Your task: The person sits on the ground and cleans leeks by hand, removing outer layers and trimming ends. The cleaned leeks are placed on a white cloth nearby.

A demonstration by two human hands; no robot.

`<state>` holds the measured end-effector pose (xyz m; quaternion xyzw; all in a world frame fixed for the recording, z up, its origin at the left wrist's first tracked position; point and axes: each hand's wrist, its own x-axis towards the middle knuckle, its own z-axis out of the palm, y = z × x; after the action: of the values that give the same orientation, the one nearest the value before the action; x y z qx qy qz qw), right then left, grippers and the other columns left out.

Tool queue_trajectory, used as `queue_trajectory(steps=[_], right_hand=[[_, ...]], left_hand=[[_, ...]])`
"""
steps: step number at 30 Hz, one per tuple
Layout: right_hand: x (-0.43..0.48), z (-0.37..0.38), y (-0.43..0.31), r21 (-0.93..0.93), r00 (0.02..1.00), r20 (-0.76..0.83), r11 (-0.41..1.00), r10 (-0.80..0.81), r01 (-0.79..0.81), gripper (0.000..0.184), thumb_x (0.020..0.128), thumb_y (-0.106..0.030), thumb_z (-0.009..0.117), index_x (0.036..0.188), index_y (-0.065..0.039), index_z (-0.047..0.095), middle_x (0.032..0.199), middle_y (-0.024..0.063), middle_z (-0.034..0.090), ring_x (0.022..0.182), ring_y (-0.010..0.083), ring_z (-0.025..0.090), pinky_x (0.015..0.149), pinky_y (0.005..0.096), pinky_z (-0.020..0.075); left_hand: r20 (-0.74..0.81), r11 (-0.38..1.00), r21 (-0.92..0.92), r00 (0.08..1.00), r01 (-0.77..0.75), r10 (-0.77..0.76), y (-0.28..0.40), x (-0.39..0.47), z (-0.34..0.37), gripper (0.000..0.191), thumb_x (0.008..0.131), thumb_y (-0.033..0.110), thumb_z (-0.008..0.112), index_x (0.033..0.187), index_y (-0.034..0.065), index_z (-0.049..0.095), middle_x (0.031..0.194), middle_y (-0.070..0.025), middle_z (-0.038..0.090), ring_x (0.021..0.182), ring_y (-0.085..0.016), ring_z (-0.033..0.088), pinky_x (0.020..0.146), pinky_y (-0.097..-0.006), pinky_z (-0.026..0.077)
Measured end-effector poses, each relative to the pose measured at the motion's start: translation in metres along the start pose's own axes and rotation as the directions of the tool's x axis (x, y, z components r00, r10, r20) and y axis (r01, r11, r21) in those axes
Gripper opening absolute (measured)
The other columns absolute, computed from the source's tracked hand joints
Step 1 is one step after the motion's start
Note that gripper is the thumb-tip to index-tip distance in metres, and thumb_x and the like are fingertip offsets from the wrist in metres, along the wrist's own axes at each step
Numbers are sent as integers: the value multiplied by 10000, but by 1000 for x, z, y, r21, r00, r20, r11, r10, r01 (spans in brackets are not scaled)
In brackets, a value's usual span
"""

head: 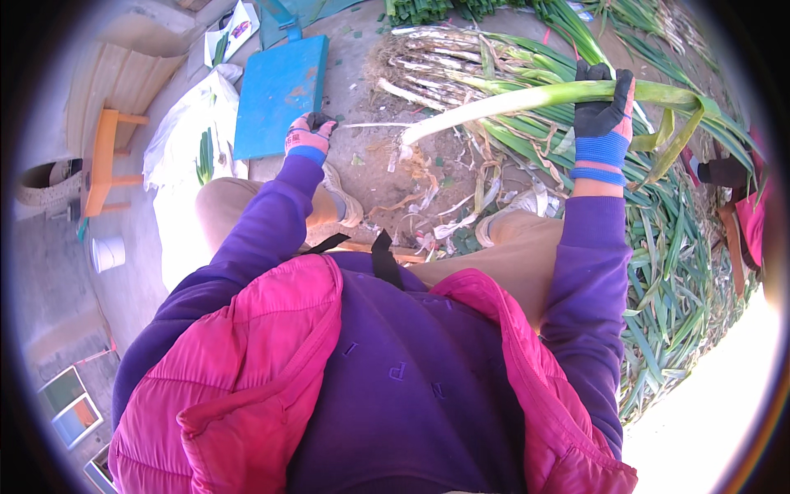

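My right hand (602,102), in a pink, black and blue work glove, is closed around the green upper part of a long leek or large green onion (494,110). Its white root end points left, and its leaves bend down at the right. My left hand (310,133), gloved alike, is at the near right corner of a blue metal platform (281,92). Its fingertips pinch a thin pale strand (376,125) that runs toward the root end. Beyond my right hand lies a heap of untrimmed onions (432,68) with dry roots facing left.
Peelings (426,197) litter the floor between my shoes. Green leaves (666,290) are piled at the right, near another person's dark-gloved hand (725,173). Bundled green stalks (419,9) lie at the top. White sheeting (179,154), an orange stool (102,163) and a white bucket (108,254) are at the left.
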<state>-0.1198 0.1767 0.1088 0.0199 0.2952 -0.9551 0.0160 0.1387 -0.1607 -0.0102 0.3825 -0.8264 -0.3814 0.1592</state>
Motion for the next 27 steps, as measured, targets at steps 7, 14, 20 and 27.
queue_trajectory(steps=[7, 14, 20, 27], right_hand=[[15, -13, -32, 52, 999, 42, 998, -27, 25, 278, 767, -263, 655, 900, -69, 506, 797, 80, 532, 735, 215, 525, 892, 484, 432], [17, -23, -50, 123, 993, 117, 992, -10, -4, 388, 735, -362, 647, 913, -46, 510, 757, 50, 514, 653, 177, 492, 818, 384, 425], [17, -23, -54, 208, 976, 214, 974, 47, -92, 450, 738, -338, 634, 1009, -3, 503, 737, 57, 498, 611, 163, 484, 765, 373, 424], [14, -17, -49, 144, 954, 295, 984, 57, -103, 492, 727, -319, 654, 1064, -2, 485, 743, 65, 507, 628, 167, 489, 756, 378, 429]], left_hand=[[-102, 967, 165, 979, 193, -178, -86, 10, -14, 157, 728, 185, 692, 813, 59, 654, 706, -86, 646, 612, -175, 579, 605, -312, 452], [46, 964, 189, 979, 187, -199, -65, 15, -1, 380, 749, 329, 679, 1015, 65, 619, 945, -132, 636, 884, -226, 599, 799, -333, 444], [160, 952, -203, 952, -227, 261, 40, 11, 5, 428, 767, 308, 666, 1089, 42, 573, 1067, -126, 597, 997, -258, 556, 879, -326, 413], [318, 746, -122, 687, -654, 654, 146, -28, 43, 564, 708, 419, 678, 1151, 99, 541, 1136, -158, 540, 1058, -300, 507, 916, -361, 395]])
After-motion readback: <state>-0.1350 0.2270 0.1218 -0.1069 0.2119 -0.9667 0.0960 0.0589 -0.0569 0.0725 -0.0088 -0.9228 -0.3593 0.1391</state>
